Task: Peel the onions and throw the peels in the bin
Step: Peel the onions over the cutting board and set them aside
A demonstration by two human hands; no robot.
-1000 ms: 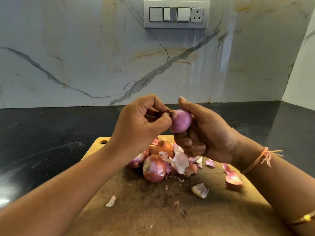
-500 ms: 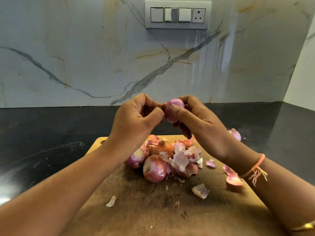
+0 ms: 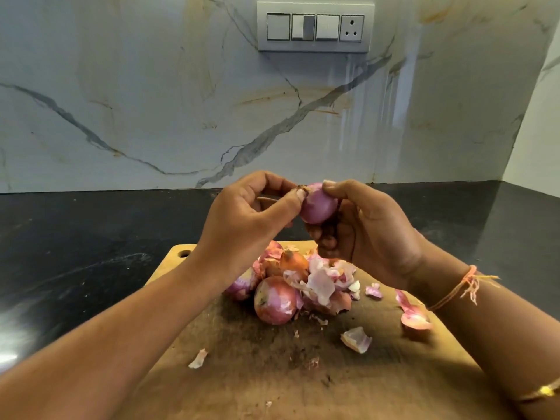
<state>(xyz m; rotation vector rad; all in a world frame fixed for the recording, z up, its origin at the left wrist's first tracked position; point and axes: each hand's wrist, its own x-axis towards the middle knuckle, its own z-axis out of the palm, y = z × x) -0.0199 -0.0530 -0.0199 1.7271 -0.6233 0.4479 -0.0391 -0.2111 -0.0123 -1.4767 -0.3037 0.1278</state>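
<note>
A small purple onion (image 3: 318, 206) is held above the wooden cutting board (image 3: 266, 371). My right hand (image 3: 363, 231) grips it from the right and below, thumb over its top. My left hand (image 3: 242, 219) pinches the dry skin at the onion's left tip between thumb and fingers. Below them lies a pile of unpeeled onions (image 3: 274, 298) mixed with pale pink peels (image 3: 324, 281). Loose peels (image 3: 356, 339) lie scattered over the board. No bin is in view.
The board lies on a black countertop (image 3: 75, 256) against a marble backsplash. A switch panel with a socket (image 3: 315, 27) is on the wall above. A white side wall closes the right corner.
My right hand turned the onion, so its purple side faces me again. My left hand kept pinching at the tip. The pile on the board has not moved.
</note>
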